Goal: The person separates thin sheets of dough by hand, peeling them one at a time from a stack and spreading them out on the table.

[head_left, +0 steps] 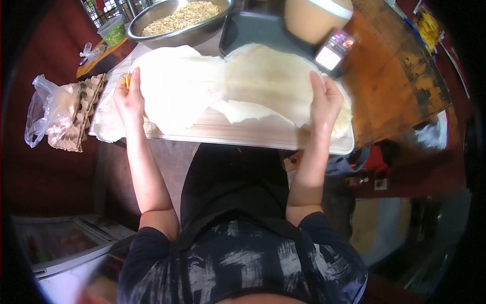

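Note:
A wide, thin pale sheet of dough (177, 86) stretches between my two hands above a light wooden board (202, 133). My left hand (129, 99) is closed on its left edge, thumb on top. Something thin and yellow (127, 81) shows beside those fingers; I cannot make out what it is. At the opposite edge, my right hand (326, 101) pinches the dough between thumb and fingers. More dough (248, 111) lies on the board underneath, partly covered by the held sheet. Strong light washes out the sheet's left half.
Behind the board stand a metal bowl (174, 39) of pale shreds, a dark tray (258, 30) and a tan tub (309, 23). A lit phone (334, 49) leans near my right hand. Egg cartons (83, 114) and a plastic bag (43, 111) are at left.

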The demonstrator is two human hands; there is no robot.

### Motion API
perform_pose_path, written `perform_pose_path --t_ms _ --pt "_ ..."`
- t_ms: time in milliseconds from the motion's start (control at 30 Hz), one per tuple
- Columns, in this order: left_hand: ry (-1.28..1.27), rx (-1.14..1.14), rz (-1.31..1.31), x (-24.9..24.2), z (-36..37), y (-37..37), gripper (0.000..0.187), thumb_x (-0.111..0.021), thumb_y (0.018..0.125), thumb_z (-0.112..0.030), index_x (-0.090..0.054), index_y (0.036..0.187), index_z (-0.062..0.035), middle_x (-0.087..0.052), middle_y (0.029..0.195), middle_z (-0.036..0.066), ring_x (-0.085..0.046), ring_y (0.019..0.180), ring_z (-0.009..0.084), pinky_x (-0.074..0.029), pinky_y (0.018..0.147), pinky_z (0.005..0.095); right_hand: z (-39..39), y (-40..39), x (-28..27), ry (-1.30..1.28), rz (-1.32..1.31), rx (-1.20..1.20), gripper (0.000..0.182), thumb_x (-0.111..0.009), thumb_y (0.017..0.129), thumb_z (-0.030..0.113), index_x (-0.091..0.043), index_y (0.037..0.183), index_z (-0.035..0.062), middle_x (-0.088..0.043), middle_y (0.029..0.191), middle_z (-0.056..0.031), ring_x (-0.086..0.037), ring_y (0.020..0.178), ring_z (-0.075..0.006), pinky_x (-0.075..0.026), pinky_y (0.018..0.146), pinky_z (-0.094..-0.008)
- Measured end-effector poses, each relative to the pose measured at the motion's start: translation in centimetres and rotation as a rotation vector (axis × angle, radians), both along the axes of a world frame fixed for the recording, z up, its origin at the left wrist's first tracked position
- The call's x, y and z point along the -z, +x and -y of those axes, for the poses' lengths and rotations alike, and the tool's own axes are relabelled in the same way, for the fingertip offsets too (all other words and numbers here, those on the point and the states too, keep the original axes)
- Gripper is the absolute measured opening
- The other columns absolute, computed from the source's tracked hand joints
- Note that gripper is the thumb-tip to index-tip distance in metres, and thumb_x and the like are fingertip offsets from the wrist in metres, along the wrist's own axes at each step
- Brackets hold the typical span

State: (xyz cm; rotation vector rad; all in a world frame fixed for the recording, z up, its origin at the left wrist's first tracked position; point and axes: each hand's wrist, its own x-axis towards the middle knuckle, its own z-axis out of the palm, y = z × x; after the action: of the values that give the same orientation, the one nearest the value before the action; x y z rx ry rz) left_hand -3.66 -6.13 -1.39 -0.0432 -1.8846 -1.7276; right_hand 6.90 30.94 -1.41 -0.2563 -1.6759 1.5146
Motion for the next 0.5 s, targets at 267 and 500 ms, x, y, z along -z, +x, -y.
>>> perform_pose_path --t_ms 267,500 --pt "-0.614 -0.422 0.037 2.7 6.6 -5.5 0.041 -0.065 0.091 -0.034 -0.061 0.103 0.0048 -0.065 0.083 0.017 -0.060 0.072 0.0240 -0.048 0.070 0.0375 -1.9 0.3 -0.9 0.032 -0.016 -0.027 0.014 -0.063 0.094 0.013 -0.066 0.087 0.0012 -0.059 0.074 0.0044 -0.047 0.066 -0.0024 -0.037 0.060 -0.0188" --pt "-0.667 0.422 0.008 0.5 -5.2 4.7 0.083 -0.078 0.076 -0.034 -0.040 0.143 -0.0040 -0.040 0.146 0.022 -0.036 0.137 0.0325 -0.033 0.110 0.0416 3.5 2.3 -4.0 -0.291 -0.134 -0.436 0.008 -0.060 0.095 0.010 -0.061 0.099 0.0032 -0.066 0.083 -0.0001 -0.057 0.066 -0.0031 -0.042 0.057 -0.0169"
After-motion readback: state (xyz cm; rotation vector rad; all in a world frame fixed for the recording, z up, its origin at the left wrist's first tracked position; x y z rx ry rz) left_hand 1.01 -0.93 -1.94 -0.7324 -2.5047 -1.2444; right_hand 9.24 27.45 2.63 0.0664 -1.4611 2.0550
